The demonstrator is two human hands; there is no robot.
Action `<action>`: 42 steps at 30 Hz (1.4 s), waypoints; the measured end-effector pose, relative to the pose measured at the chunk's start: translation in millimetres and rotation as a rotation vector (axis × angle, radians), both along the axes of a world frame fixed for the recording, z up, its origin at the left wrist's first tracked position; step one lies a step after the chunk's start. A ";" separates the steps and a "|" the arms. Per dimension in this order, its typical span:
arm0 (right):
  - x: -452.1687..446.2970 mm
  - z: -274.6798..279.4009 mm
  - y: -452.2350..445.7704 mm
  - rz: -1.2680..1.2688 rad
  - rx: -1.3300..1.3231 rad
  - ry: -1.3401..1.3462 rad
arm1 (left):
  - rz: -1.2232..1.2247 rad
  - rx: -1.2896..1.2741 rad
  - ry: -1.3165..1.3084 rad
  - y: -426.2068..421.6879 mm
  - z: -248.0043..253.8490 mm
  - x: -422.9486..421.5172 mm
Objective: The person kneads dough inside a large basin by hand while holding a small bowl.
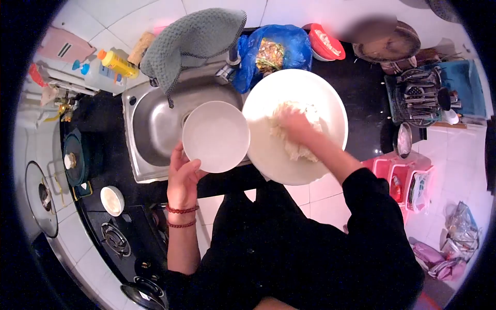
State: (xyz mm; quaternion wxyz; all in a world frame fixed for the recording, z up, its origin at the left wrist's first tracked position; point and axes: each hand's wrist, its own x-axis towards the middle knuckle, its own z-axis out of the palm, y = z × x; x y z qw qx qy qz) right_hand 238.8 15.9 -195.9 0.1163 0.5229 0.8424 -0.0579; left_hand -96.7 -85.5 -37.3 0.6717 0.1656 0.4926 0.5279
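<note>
My left hand (183, 173) grips a white bowl (217, 137) by its lower left rim, thumb along the edge. The bowl is over the right side of the sink, close against the big white basin (336, 108); its pale inside shows no clear contents. Down in the basin, my right hand (292, 124) touches a lumpy, pale dough (299, 151). Motion blurs that hand, and its fingers cannot be made out.
A steel sink (150, 124) lies left, a grey cloth (191, 44) draped over its back. Behind the basin sit a blue bag (248, 57) of scraps and a red bowl (323, 44). A small white bowl (112, 200) stands near the stove (116, 238); a utensil rack (416, 95) is right.
</note>
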 end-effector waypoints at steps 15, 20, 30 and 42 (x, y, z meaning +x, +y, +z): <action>-16.1 14.1 0.4 -0.343 0.130 0.752 | -0.062 -0.003 -0.014 21.1 -2.4 14.2; 10.3 40.7 -20.5 -0.710 0.005 0.901 | -0.157 0.021 0.030 26.0 0.2 21.2; 25.9 58.7 -46.4 -0.877 -0.122 0.684 | -0.195 0.056 -0.006 24.5 4.9 37.1; 25.0 63.3 -59.9 -0.827 -0.057 1.071 | -0.046 0.081 -0.109 12.7 -0.5 15.6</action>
